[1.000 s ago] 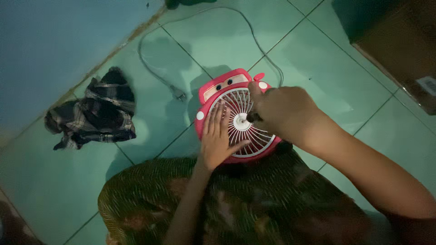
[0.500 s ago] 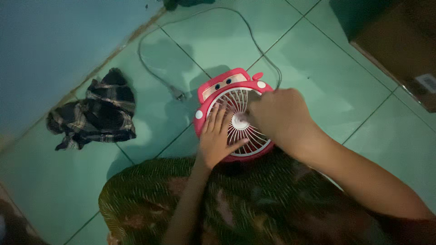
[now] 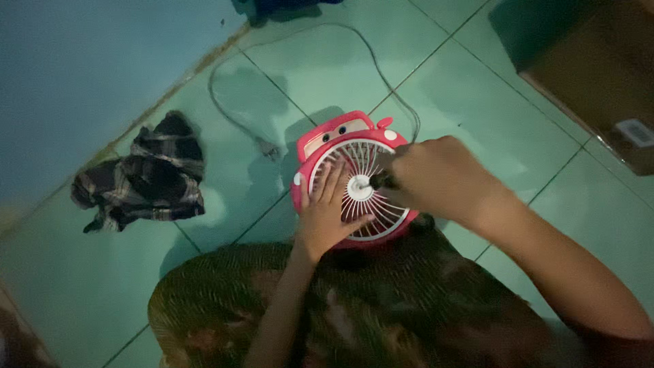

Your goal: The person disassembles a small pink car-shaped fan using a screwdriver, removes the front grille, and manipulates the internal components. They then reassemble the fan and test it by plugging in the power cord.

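A small red fan (image 3: pixel 340 133) shaped like a cartoon car lies face up on the green tiled floor, its white grille (image 3: pixel 357 163) toward me. My left hand (image 3: pixel 325 217) rests flat on the left half of the grille, fingers spread. My right hand (image 3: pixel 439 176) is closed around a dark tool (image 3: pixel 381 181), apparently a screwdriver, whose tip points at the white hub in the grille's middle. The fan's lower edge touches my patterned lap cloth.
A grey cord (image 3: pixel 238 116) loops from the fan across the tiles toward the wall. A crumpled plaid cloth (image 3: pixel 146 177) lies to the left. A brown cardboard box (image 3: pixel 599 75) stands at the upper right. Blue wall runs along the left.
My right hand has drawn slightly right off the grille, uncovering the hub and the tool's tip. The left hand stays pressed on the grille. The view has shifted a little.
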